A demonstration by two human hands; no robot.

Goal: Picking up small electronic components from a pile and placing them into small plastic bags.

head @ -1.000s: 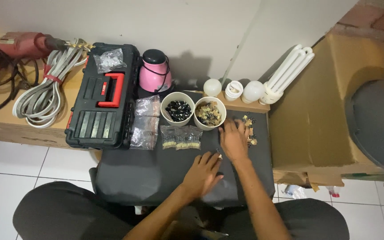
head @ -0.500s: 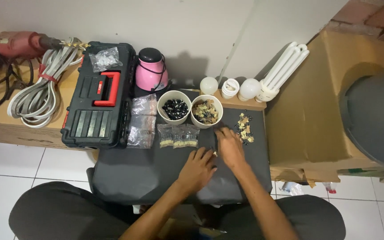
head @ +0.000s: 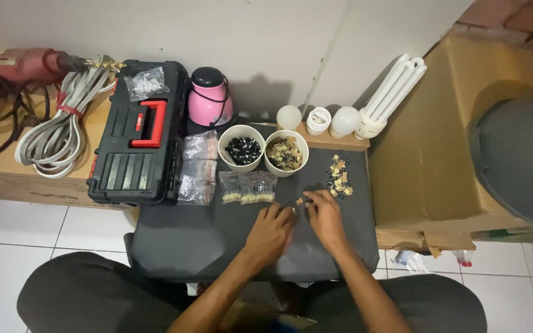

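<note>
Flanking two hands [head: 271, 231] [head: 326, 216]: two bowls [head: 242, 148] [head: 286, 152]

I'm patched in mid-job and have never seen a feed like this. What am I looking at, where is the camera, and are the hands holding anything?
There is no machine here: a seated person works with two bare hands, and the single camera sits on their head, looking straight down. The left hand and right hand meet on a dark work surface, fingertips on a few tiny parts; whether any is actually pinched is too small to tell. A small pile of tan and dark pieces lies just beyond the right hand. Further back stand a bowl of dark pieces and a bowl of tan pieces, with small clear bags in front. To the left sit a black toolbox, a pink container, coiled cable and a drill. Light bulbs line the back.
</note>
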